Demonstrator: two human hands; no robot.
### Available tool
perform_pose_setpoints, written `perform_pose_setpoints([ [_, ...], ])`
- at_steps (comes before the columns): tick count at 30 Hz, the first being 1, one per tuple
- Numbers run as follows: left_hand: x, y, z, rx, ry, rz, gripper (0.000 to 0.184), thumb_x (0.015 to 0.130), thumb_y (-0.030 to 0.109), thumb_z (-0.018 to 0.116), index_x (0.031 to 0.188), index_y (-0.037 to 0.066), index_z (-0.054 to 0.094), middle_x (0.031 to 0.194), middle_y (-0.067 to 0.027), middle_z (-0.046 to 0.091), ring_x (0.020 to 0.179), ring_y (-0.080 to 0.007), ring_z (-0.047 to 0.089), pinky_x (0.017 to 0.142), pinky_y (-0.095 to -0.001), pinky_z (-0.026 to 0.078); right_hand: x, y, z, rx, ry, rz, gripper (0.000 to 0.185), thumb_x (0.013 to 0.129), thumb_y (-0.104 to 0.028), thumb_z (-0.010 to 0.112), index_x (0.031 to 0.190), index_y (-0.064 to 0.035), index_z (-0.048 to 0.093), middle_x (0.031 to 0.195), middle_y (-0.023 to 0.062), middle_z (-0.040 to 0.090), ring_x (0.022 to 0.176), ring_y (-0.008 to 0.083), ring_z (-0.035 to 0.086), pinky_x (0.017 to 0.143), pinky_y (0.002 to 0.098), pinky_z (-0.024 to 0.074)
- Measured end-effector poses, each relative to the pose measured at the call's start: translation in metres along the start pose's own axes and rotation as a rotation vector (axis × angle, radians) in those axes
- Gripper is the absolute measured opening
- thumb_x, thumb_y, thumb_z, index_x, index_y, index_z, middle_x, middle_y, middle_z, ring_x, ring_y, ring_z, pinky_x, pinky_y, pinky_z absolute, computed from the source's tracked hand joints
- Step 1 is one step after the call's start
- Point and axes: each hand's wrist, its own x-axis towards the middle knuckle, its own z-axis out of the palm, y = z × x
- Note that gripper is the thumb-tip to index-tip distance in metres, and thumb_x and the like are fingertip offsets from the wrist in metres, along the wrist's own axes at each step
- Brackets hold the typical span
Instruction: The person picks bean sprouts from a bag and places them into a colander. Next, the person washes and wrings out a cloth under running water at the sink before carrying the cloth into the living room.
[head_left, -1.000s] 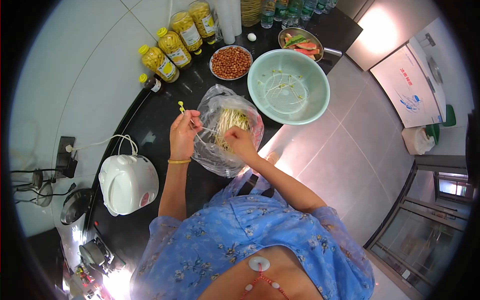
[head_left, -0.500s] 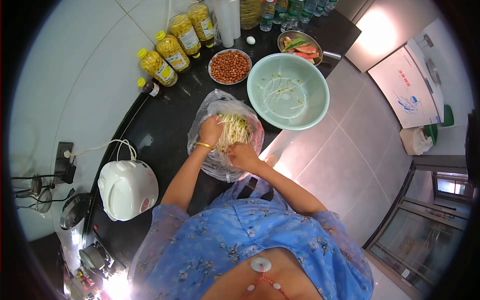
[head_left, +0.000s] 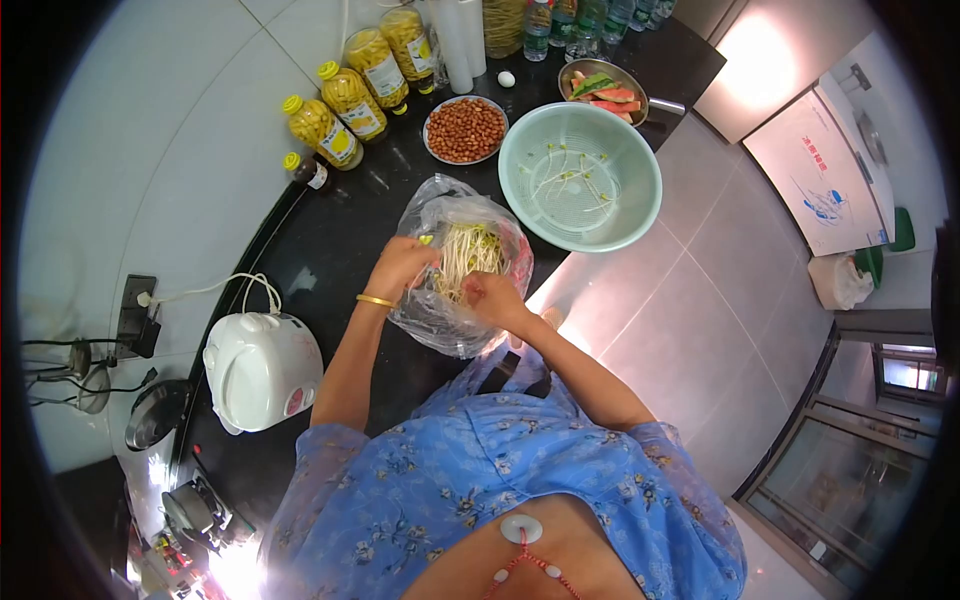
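A clear plastic bag (head_left: pixel 437 325) lies open on the counter with a heap of bean sprouts (head_left: pixel 468 258) inside. At its left edge is my left hand (head_left: pixel 403 265), fingers pinched; a yellow-green sprout head pokes out by the fingertips. My right hand (head_left: pixel 493 300) rests at the lower right of the heap with curled fingers, and whatever they hold is hidden. Just beyond the bag stands a pale green basin (head_left: pixel 630 215) with several loose sprouts on its bottom.
Behind the bag are a plate of peanuts (head_left: pixel 465 130), an egg (head_left: pixel 506 79) and a pan of watermelon rinds (head_left: pixel 612 94). Yellow-capped jars (head_left: pixel 352 105) line the wall; water bottles (head_left: pixel 590 25) stand at the far end. A white rice cooker (head_left: pixel 262 370) sits left on the black counter (head_left: pixel 350 220).
My left hand has pulled back leftwards out of the heap to the bag's edge, with a sprout at its fingers. The right hand has lifted slightly and curled. The view has shifted a little.
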Motion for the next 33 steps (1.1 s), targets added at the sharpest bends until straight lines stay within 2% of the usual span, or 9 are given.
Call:
perform_pose_setpoints([
  [4,-0.025,0.0,0.001,-0.231,-0.077,-0.018,0.017,0.08,0.016,0.061,0.071,0.003,0.057,0.046,0.0012,0.044,0.035,-0.005,0.035,0.034,-0.0196,0.025,-0.001,-0.008,-0.001,0.095,0.03,0.008,0.01,0.077,-0.006,0.056,0.083,0.0004,0.061,0.078,0.0176,0.063,0.068,0.0245,0.063,0.061,0.0309,0.0482],
  [6,-0.031,-0.001,0.009,-0.26,-0.052,0.021,0.017,0.082,0.017,0.061,0.074,0.003,0.057,0.048,0.0007,0.046,0.036,-0.0047,0.036,0.034,-0.0188,0.026,-0.004,-0.02,-0.003,0.615,-0.08,0.184,0.012,0.083,-0.008,0.053,0.085,0.0012,0.06,0.076,0.0131,0.064,0.067,0.0207,0.063,0.06,0.0287,0.0493],
  [7,-0.032,-0.001,0.014,-0.289,-0.031,0.061,0.016,0.083,0.018,0.06,0.077,0.003,0.057,0.049,0.0003,0.047,0.037,-0.0044,0.037,0.035,-0.018,0.026,-0.008,-0.036,-0.011,0.613,-0.079,0.184,0.012,0.083,-0.008,0.053,0.085,0.0012,0.06,0.076,0.0131,0.064,0.067,0.0207,0.063,0.06,0.0287,0.0493],
  [9,-0.033,-0.002,0.023,-0.313,-0.011,0.108,0.016,0.083,0.017,0.06,0.076,0.004,0.058,0.051,0.0005,0.049,0.038,-0.0039,0.037,0.035,-0.0182,0.026,-0.016,-0.061,-0.026,1.091,-0.293,0.476,0.016,0.087,-0.011,0.05,0.089,0.0023,0.06,0.076,0.01,0.064,0.065,0.0182,0.063,0.061,0.0268,0.0507],
  [16,-0.026,-0.005,0.033,-0.374,0.016,0.231,0.011,0.084,0.015,0.06,0.079,0.006,0.058,0.057,0.0032,0.05,0.044,-0.0016,0.039,0.039,-0.0168,0.027,-0.025,-0.05,-0.024,1.019,-0.219,0.39,0.019,0.086,-0.015,0.051,0.089,0.0021,0.061,0.071,0.01,0.063,0.059,0.0148,0.061,0.056,0.0251,0.051],
  [22,-0.027,0.008,0.042,-0.312,0.02,0.354,0.012,0.084,0.015,0.059,0.077,0.007,0.054,0.057,0.006,0.044,0.048,-0.0006,0.036,0.043,-0.0163,0.025,-0.024,-0.038,-0.026,0.94,-0.041,0.385,0.015,0.08,-0.013,0.051,0.076,-0.0008,0.059,0.064,0.007,0.059,0.051,0.013,0.055,0.048,0.0237,0.0462],
  [26,-0.021,0.029,0.057,-0.364,0.044,0.407,0.014,0.085,0.016,0.057,0.076,0.007,0.054,0.057,0.0057,0.044,0.048,-0.0006,0.035,0.042,-0.0169,0.024,-0.022,-0.014,-0.029,1.194,0.165,0.566,0.014,0.078,-0.015,0.048,0.073,-0.0035,0.055,0.061,0.0047,0.055,0.048,0.0139,0.05,0.048,0.0258,0.0448],
  [29,0.006,0.048,0.07,-0.403,-0.046,0.324,0.015,0.086,0.018,0.056,0.076,0.007,0.054,0.059,0.0042,0.045,0.047,-0.0015,0.037,0.04,-0.0171,0.024,-0.027,-0.002,-0.033,1.362,0.22,0.637,0.013,0.08,-0.014,0.047,0.079,-0.0027,0.054,0.064,0.0046,0.054,0.049,0.0145,0.05,0.048,0.027,0.0455],
  [33,0.069,0.08,0.105,-0.368,-0.28,0.29,0.012,0.086,0.014,0.055,0.08,0.004,0.053,0.068,-0.0012,0.053,0.053,-0.0063,0.045,0.043,-0.0189,0.032,-0.028,0.002,-0.041,1.353,0.077,0.532,0.013,0.084,-0.009,0.046,0.086,-0.0009,0.056,0.066,0.0048,0.055,0.053,0.0141,0.052,0.051,0.0269,0.0466],
])
